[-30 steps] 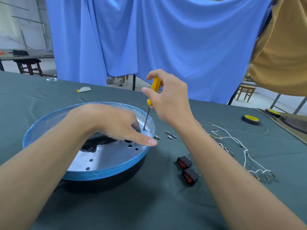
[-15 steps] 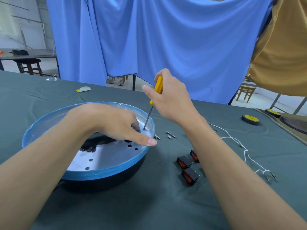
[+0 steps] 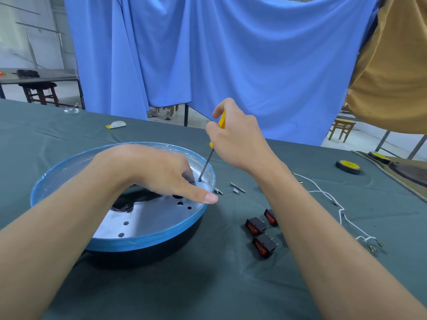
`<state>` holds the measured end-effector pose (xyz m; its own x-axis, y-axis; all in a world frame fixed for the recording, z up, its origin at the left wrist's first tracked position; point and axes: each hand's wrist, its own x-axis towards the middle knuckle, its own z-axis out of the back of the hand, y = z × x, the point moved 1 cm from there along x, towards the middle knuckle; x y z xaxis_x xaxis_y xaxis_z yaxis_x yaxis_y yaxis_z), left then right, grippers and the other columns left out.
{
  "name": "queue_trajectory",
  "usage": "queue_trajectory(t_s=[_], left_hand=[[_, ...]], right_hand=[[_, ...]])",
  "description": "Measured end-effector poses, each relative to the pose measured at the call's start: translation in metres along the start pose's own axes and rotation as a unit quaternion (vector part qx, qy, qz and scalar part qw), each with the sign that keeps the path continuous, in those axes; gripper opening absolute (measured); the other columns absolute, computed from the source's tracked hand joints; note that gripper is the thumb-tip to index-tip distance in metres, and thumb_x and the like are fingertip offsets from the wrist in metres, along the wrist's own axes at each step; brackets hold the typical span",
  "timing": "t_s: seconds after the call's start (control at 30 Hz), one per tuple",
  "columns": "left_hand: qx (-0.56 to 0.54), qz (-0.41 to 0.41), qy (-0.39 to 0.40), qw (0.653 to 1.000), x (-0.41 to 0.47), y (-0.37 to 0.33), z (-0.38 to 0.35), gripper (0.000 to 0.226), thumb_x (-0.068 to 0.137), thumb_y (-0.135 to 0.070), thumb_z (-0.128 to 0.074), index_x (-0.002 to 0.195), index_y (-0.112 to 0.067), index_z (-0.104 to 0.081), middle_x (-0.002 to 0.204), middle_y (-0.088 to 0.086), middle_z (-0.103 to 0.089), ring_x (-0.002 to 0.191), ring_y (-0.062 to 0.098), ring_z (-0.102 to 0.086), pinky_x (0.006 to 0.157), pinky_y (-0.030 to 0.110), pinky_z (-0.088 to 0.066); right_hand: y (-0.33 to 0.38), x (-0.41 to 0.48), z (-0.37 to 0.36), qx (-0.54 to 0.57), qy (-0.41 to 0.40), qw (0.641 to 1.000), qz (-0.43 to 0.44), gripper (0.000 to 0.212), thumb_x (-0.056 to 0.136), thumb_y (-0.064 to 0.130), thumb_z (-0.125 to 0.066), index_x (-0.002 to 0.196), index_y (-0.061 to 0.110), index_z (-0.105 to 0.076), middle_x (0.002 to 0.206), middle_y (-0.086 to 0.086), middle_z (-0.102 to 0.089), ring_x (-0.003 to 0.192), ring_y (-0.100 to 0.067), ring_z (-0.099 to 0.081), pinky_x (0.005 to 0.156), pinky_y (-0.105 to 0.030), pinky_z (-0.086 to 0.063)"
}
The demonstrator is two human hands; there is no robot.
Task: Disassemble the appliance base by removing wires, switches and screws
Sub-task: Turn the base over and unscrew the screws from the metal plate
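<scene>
The round appliance base [image 3: 147,236], blue-rimmed with a silver perforated plate inside, sits on the dark cloth at the left. My left hand [image 3: 159,174] rests on its right side, thumb stretched over the rim, fingers bent down onto the plate. My right hand [image 3: 235,139] grips the yellow-handled screwdriver [image 3: 208,158]; its tip stands on a screw [image 3: 199,180] near the rim. Three black switches with red rockers [image 3: 262,234] lie to the right, partly behind my right forearm. White wires [image 3: 342,209] trail further right. Loose screws [image 3: 238,187] lie beside the base.
A yellow-and-black tape roll [image 3: 348,166] lies at the far right, near a tan mat's edge [image 3: 392,179]. A small white-and-yellow scrap [image 3: 116,124] rests at the table's back. A blue curtain [image 3: 231,54] hangs behind the table.
My right hand has twisted on the screwdriver handle and its forearm has shifted left, uncovering a third switch. The left hand has stayed on the base.
</scene>
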<state>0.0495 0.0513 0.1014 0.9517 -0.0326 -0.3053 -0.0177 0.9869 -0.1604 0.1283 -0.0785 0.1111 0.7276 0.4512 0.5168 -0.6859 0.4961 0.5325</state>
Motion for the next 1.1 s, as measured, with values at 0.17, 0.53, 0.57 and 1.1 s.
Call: queue_trajectory(t_s=[0.17, 0.53, 0.57, 1.1], left_hand=[[0.000, -0.006, 0.002, 1.000, 0.000, 0.000, 0.000, 0.095, 0.040, -0.098, -0.031, 0.106, -0.039, -0.066, 0.093, -0.013, -0.067, 0.094, 0.006, -0.058, 0.097, 0.035, -0.044], [0.003, 0.005, 0.003, 1.000, 0.000, 0.000, -0.001, 0.108, 0.038, -0.097, -0.031, 0.122, -0.035, -0.062, 0.114, -0.009, -0.066, 0.110, 0.012, -0.056, 0.102, 0.034, -0.041], [0.004, 0.006, 0.003, 1.000, 0.000, 0.000, 0.000, 0.109, 0.038, -0.097, -0.031, 0.123, -0.035, -0.061, 0.117, -0.009, -0.066, 0.111, 0.012, -0.056, 0.102, 0.034, -0.040], [0.003, 0.008, -0.001, 1.000, 0.000, 0.001, -0.001, 0.109, 0.037, -0.097, -0.031, 0.123, -0.036, -0.061, 0.119, -0.008, -0.065, 0.112, 0.012, -0.056, 0.092, 0.029, -0.040]], right_hand=[[-0.002, -0.004, -0.003, -0.148, -0.039, 0.988, 0.015, 0.030, 0.097, 0.042, -0.045, 0.098, 0.014, -0.036, 0.086, -0.007, -0.059, 0.084, -0.038, -0.051, 0.074, -0.043, -0.044], [0.000, 0.000, 0.004, -0.008, 0.013, 1.000, 0.004, 0.024, 0.085, 0.007, -0.051, 0.106, 0.015, -0.043, 0.082, -0.004, -0.055, 0.079, -0.023, -0.051, 0.053, -0.030, -0.039], [0.001, 0.001, 0.004, -0.006, 0.009, 1.000, 0.006, 0.024, 0.085, 0.008, -0.052, 0.106, 0.016, -0.045, 0.084, -0.004, -0.056, 0.084, -0.025, -0.054, 0.057, -0.031, -0.042], [0.009, 0.000, 0.010, -0.047, 0.005, 0.998, 0.050, 0.028, 0.089, 0.012, -0.050, 0.116, 0.014, -0.049, 0.074, 0.003, -0.049, 0.073, -0.016, -0.046, 0.056, -0.025, -0.035]])
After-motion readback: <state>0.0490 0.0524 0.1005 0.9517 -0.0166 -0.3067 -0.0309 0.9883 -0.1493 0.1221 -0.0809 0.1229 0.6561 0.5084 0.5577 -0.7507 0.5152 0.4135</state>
